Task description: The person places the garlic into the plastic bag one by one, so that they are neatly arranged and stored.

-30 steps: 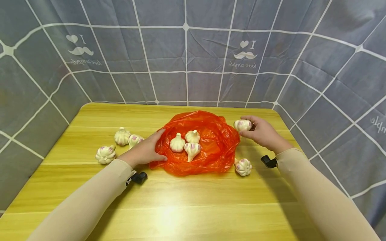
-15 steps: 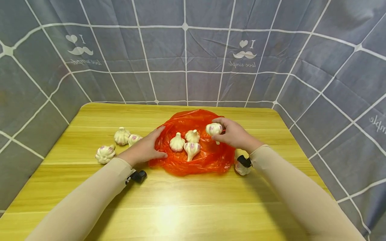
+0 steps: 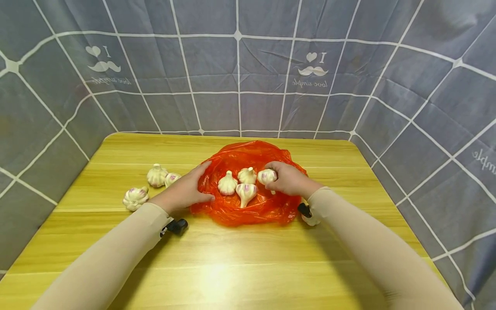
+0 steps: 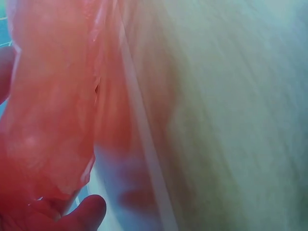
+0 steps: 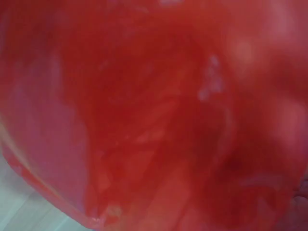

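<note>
In the head view, a crumpled red plastic bag point(image 3: 277, 209) lies spread on the table with its mouth facing up. Several garlic bulbs are in it, among them a bulb point(image 3: 227, 184) at the left and another bulb point(image 3: 246, 193) at the front. My right hand point(image 3: 288, 178) reaches in from the right and holds a garlic bulb point(image 3: 267, 176) low beside the others. At the bag's left edge my left hand point(image 3: 182, 191) rests against the film, thumb and fingers wide apart. Red film point(image 4: 53, 106) fills much of the left wrist view and nearly all of the right.
Left of the bag, a garlic bulb point(image 3: 135, 198) and another bulb point(image 3: 156, 175) lie on the wooden table point(image 3: 248, 267), with a third bulb point(image 3: 171, 179) partly behind the left hand. One bulb point(image 3: 311, 220) sits under the right wrist. A grey checked curtain point(image 3: 213, 64) surrounds the table.
My right hand has carried a garlic bulb leftward from beyond the bag's right edge and lowered it in beside the other bulbs. The left hand has stayed almost still.
</note>
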`<state>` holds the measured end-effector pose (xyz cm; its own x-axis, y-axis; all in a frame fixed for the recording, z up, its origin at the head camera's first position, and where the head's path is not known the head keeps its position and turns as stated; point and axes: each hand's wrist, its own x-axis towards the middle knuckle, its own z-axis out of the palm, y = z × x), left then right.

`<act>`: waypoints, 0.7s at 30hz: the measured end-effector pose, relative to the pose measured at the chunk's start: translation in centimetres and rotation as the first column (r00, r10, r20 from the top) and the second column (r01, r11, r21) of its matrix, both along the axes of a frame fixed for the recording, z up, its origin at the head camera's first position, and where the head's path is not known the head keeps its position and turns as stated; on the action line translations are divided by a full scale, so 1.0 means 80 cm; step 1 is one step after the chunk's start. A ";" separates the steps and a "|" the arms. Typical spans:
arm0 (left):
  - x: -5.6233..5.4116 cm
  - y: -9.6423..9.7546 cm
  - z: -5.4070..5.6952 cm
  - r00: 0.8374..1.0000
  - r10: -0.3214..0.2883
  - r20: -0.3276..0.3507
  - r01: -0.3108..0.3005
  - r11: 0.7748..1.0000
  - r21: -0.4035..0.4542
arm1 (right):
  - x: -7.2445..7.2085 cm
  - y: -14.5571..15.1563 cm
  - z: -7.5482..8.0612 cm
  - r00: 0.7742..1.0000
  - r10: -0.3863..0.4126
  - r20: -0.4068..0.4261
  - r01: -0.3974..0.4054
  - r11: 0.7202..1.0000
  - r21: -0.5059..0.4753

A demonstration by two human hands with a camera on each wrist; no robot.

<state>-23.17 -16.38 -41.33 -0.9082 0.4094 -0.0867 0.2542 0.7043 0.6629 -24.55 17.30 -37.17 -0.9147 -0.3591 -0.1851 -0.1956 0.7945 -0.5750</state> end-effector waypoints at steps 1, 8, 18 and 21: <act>0.000 0.000 0.000 1.000 0.000 -0.001 0.000 1.000 0.003 | 0.000 0.000 -0.002 1.000 0.002 0.004 -0.002 1.000 0.002; 0.000 0.000 0.001 1.000 0.004 -0.008 -0.004 1.000 0.013 | -0.003 0.000 -0.012 1.000 0.020 0.024 -0.022 0.998 0.058; 0.000 0.000 -0.001 1.000 0.016 -0.015 -0.016 1.000 0.016 | -0.006 -0.002 -0.017 0.999 0.032 0.043 -0.036 0.994 0.105; 0.000 0.000 -0.001 1.000 0.018 -0.016 -0.018 1.000 0.021 | -0.005 -0.003 -0.017 0.998 0.029 0.053 -0.034 0.994 0.103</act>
<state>-23.19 -16.38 -41.45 -0.9166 0.3947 -0.0634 0.2526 0.6948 0.6734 -24.98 17.04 -38.54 -0.8916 -0.3639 -0.2694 -0.1938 0.8445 -0.4993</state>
